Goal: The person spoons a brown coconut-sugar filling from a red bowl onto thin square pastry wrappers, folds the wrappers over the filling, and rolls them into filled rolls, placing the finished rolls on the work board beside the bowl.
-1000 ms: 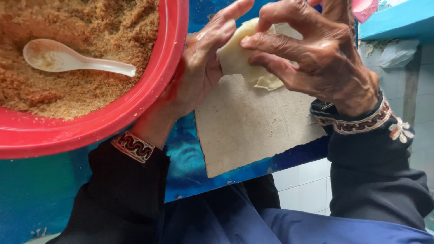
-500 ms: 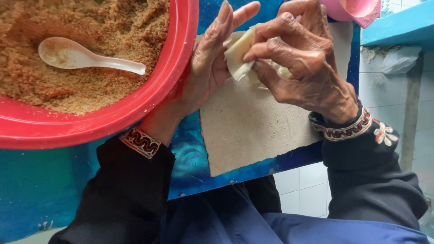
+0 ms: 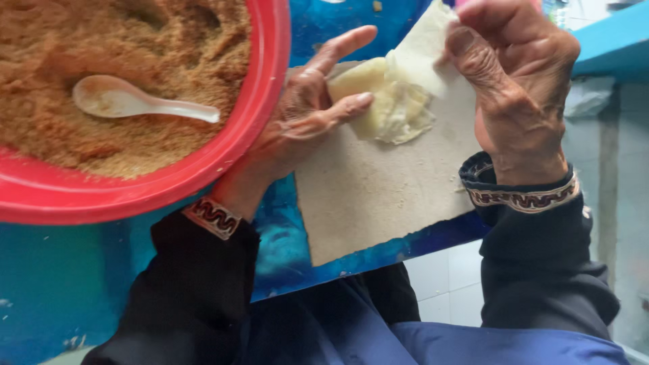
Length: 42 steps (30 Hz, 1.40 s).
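Note:
A pale, thin pastry wrapper [image 3: 399, 94] lies partly folded on a beige board [image 3: 378, 196]. My left hand [image 3: 304, 122] rests on the board beside the red bowl, its thumb and fingers pressing the folded left side of the wrapper. Above the board my right hand [image 3: 514, 88] pinches the wrapper's upper flap and holds it lifted. Both wrists wear dark sleeves with patterned cuffs.
A big red bowl [image 3: 263, 122] of brown crumbly filling sits at the upper left, with a white plastic spoon [image 3: 135, 101] lying in it. The board sits on a blue table [image 3: 61, 277] at its near edge. White floor tiles [image 3: 446, 290] show below.
My right hand has moved right and lifted, pulling a flap of the wrapper open. The wrapper bundle, earlier covered by both hands, now shows on the board.

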### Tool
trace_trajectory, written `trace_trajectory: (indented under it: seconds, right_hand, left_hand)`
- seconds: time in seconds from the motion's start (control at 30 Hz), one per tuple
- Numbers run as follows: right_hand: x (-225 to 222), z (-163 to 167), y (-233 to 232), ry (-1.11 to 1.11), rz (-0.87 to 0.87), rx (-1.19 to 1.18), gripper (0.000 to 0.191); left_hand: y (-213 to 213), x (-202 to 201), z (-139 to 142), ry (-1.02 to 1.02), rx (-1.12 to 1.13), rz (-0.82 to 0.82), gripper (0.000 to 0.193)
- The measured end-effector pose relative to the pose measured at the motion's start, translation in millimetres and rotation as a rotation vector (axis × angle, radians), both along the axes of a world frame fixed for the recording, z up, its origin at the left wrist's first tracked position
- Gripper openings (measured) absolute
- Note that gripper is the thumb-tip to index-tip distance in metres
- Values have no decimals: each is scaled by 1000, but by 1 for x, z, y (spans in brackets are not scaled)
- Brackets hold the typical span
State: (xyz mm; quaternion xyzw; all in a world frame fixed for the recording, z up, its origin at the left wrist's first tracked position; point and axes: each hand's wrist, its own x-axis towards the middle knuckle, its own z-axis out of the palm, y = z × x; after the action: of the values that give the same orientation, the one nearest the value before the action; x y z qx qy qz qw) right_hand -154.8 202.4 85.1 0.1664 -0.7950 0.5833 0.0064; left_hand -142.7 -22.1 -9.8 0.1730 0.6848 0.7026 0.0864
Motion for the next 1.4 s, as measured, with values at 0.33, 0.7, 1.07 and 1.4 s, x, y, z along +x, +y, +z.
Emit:
trace_trajectory:
  seconds: [0.33, 0.7, 1.07, 1.4]
  right_hand:
    - [17, -1, 46, -123, -108, 221, 17]
    - [14, -14, 67, 596, 54, 829, 26]
    - [2, -27, 62, 485, -8, 805, 14]
    - [35, -57, 60, 946, 102, 1056, 25]
  left_hand:
    - [-1, 1, 1, -94, 136, 2, 56]
    - [-1, -2, -6, 12, 305, -21, 51]
    - [-5, 3, 2, -113, 216, 64, 49]
    - [-2, 1, -4, -120, 342, 65, 48]
